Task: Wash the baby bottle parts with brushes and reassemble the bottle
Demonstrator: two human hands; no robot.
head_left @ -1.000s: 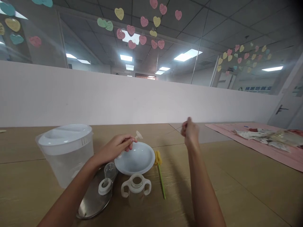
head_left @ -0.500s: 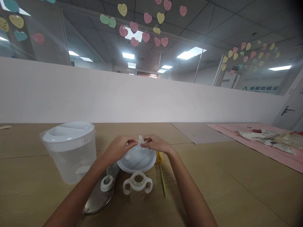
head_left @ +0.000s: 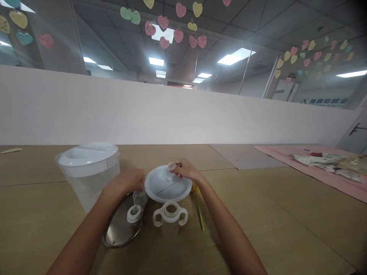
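Observation:
My right hand [head_left: 185,170] is closed on a small translucent bottle nipple [head_left: 171,167], holding it by its side above a white bowl [head_left: 153,193]. My left hand [head_left: 129,181] hangs over the far end of an oval metal tray [head_left: 122,228], its fingers bent down and mostly hidden. A white ring collar [head_left: 134,214] and a clear cap [head_left: 139,198] lie on the tray near that hand. In front of the bowl stands a baby bottle [head_left: 170,219] with two white handles and an uncovered mouth.
A white-lidded clear plastic bucket [head_left: 90,168] stands left of the tray. Right of the bowl lies a green-handled brush [head_left: 199,208] with a yellow head. A pink cloth [head_left: 275,160] with plastic packets [head_left: 321,164] covers the far right. A white wall [head_left: 172,118] borders the table.
My left hand has let go of the nipple and moved left to the tray. My right hand still holds the nipple, now tilted to show its round rim.

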